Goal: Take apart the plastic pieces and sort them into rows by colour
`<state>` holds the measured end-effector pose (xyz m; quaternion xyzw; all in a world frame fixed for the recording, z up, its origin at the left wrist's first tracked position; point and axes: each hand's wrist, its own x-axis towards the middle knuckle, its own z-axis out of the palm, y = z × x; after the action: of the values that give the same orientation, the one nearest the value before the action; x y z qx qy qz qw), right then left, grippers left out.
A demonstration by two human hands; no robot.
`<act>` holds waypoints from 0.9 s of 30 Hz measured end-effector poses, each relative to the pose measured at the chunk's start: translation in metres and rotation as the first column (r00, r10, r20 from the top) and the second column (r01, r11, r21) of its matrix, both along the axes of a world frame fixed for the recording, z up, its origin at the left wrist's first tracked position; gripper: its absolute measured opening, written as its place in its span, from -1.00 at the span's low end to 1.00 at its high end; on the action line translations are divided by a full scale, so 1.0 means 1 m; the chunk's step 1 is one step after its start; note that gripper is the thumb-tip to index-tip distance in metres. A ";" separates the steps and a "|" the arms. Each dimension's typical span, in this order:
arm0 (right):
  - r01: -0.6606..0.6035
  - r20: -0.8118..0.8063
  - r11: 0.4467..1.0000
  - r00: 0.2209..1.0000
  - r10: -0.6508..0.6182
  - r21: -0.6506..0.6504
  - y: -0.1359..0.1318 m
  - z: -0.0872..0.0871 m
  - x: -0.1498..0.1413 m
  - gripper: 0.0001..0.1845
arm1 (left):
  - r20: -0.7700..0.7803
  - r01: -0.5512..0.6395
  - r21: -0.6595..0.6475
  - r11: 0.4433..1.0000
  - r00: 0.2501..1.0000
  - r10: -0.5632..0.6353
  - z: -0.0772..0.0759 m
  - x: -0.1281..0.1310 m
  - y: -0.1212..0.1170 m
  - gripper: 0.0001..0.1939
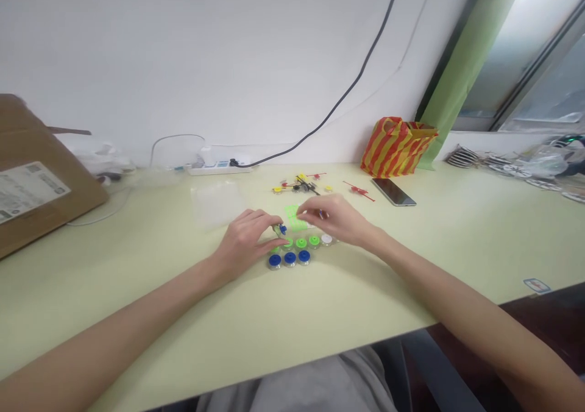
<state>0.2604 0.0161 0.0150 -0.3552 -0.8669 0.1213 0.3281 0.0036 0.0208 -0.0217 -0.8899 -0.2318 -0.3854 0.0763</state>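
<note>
My left hand (249, 234) pinches a small clear round piece with a blue cap (283, 229) between thumb and fingers, tilted on its side. Just to its right, my right hand (336, 216) is closed in a pinch over a bright green sheet (292, 220); what the fingertips hold is too small to make out. Below the hands stand similar pieces in two rows. The front row has blue caps (290, 258). Behind it are green caps (301, 242) and a white-capped piece (326, 239), partly covered by my hands.
Behind my hands lie small red, yellow and black plastic parts (301, 183). A phone (393, 191) and a striped bag (395, 147) are to the right. A cardboard box (46, 168) stands at left, a power strip (219, 167) by the wall.
</note>
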 end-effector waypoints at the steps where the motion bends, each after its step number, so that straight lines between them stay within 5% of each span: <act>1: -0.058 0.014 0.998 0.998 0.058 -0.021 -0.006 0.000 -0.006 -0.80 | 0.015 0.001 -0.009 1.000 1.000 -0.001 0.000 0.001 -0.002 -0.73; 9: -0.124 0.002 0.990 0.992 0.124 -0.074 -0.014 -0.009 -0.018 -0.83 | 0.048 0.024 -0.106 0.994 0.999 -0.019 -0.001 0.005 -0.010 -0.69; 20: -0.040 0.087 0.999 0.995 0.039 0.000 -0.025 -0.008 -0.024 -0.86 | -0.007 0.014 -0.137 0.990 1.000 -0.015 -0.001 0.006 -0.014 -0.77; 27: -0.020 0.024 0.996 0.999 0.022 -0.091 -0.026 -0.009 -0.028 -0.89 | -0.030 -0.027 -0.164 0.986 0.999 0.022 -0.003 0.008 -0.014 -0.80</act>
<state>0.2324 -0.0098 0.0060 -0.3621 -0.8681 0.1595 0.2997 0.0115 0.0068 -0.0243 -0.8956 -0.2727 -0.3514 0.0107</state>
